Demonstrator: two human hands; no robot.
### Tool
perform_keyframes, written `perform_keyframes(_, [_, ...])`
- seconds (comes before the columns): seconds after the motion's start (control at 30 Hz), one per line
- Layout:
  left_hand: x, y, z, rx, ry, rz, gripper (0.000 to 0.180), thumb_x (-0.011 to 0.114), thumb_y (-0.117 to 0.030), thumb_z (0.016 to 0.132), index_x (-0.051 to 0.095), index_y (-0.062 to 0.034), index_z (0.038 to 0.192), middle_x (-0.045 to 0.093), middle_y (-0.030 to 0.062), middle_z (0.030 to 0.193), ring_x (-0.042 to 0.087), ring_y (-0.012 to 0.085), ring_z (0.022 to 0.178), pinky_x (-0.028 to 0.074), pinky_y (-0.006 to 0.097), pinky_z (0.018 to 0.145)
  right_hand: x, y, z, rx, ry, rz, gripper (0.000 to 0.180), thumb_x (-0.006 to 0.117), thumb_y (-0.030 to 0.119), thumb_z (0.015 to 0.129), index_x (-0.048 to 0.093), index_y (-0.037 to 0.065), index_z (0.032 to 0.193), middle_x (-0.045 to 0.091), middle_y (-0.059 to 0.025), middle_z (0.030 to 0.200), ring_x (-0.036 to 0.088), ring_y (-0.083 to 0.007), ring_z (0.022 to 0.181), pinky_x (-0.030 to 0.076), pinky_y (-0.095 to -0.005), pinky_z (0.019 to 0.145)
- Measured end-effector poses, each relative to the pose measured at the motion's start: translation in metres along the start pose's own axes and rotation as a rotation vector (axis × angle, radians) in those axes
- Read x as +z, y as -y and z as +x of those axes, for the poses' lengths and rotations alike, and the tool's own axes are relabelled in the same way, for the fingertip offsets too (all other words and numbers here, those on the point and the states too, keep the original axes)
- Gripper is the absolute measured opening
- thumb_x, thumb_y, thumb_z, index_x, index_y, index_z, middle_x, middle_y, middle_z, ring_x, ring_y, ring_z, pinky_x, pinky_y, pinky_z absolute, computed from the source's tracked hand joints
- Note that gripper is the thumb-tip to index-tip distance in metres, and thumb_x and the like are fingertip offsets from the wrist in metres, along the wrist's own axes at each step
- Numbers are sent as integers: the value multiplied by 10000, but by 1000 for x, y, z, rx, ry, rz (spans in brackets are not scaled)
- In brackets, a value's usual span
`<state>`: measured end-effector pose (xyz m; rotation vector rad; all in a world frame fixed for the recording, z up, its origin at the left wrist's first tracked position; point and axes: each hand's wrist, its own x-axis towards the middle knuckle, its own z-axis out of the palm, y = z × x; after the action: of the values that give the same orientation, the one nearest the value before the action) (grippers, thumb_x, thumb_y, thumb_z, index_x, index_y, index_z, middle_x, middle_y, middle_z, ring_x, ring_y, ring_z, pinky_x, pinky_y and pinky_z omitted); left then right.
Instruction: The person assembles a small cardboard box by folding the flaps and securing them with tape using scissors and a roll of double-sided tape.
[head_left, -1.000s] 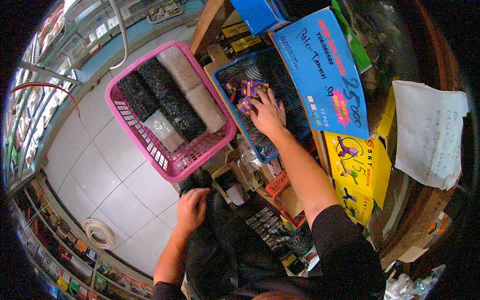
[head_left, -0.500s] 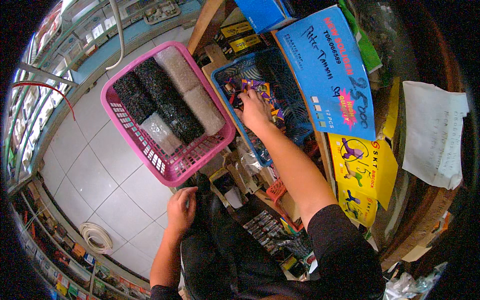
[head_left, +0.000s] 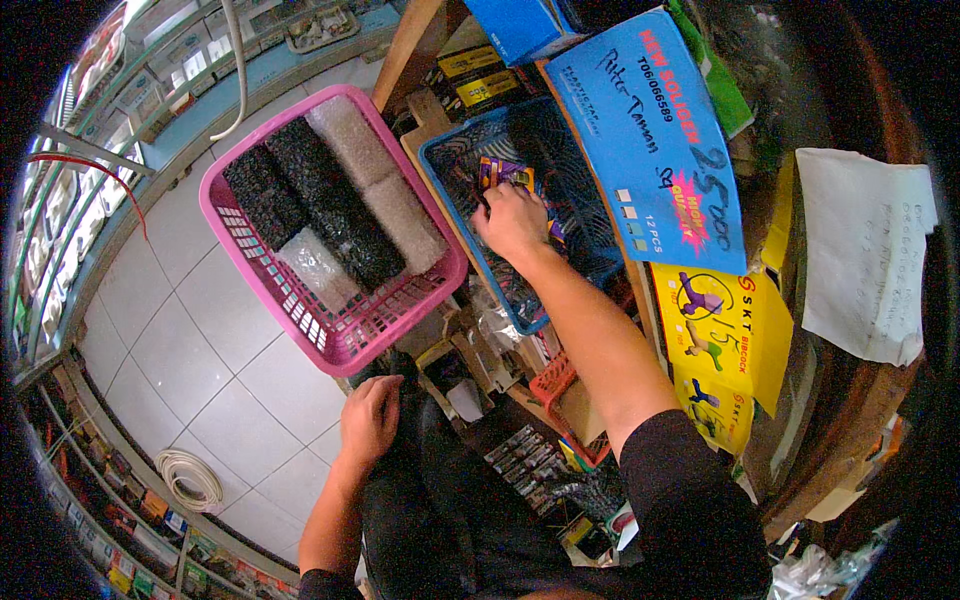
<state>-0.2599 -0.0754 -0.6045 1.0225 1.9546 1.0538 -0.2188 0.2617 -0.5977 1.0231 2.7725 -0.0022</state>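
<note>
My right hand (head_left: 513, 222) reaches down into a blue plastic basket (head_left: 432, 165). Its fingers curl over the near edge of a purple-and-yellow packet (head_left: 497, 170), with the fingertips partly hidden. More small dark items lie around it in the basket. My left hand (head_left: 370, 418) rests by my dark-clad knee, its fingers loosely curled and nothing visible in them. Left of the blue basket stands a pink plastic basket (head_left: 345, 362) holding black bundles (head_left: 330, 200), whitish bubbly-looking bundles (head_left: 360, 140) and a clear plastic pack (head_left: 318, 270).
A blue printed carton (head_left: 650, 140) and a yellow one (head_left: 715, 330) stand along the right. Below the blue basket is an orange-red basket (head_left: 560, 390). A coiled pale cable (head_left: 188, 478) lies on the tiled floor (head_left: 190, 345). Glass shelving (head_left: 90, 190) lines the left.
My right hand has drawn slightly toward me inside the blue basket, with its fingers more bunched. My left hand has shifted very slightly right.
</note>
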Motion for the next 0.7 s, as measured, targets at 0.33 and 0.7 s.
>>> perform_keyframes(0.33, [-12, -1, -11, -27, 1, -8, 168, 577, -68, 824, 624, -53, 985, 633, 140, 905, 600, 344, 816, 478, 420, 696, -23, 6, -23, 275, -252, 605, 243, 542, 228, 892, 621, 12, 972, 639, -184, 821, 621, -330, 742, 480, -388, 656])
perform_keyframes(0.7, [-61, -36, -33, 56, -171, -2, 159, 568, -99, 839, 627, -58, 981, 630, 137, 914, 601, 347, 838, 476, 424, 711, -158, 62, -124, 585, -126, 1524, 213, 502, 205, 948, 620, 28, 950, 619, -5, 821, 581, -90, 710, 460, -229, 578])
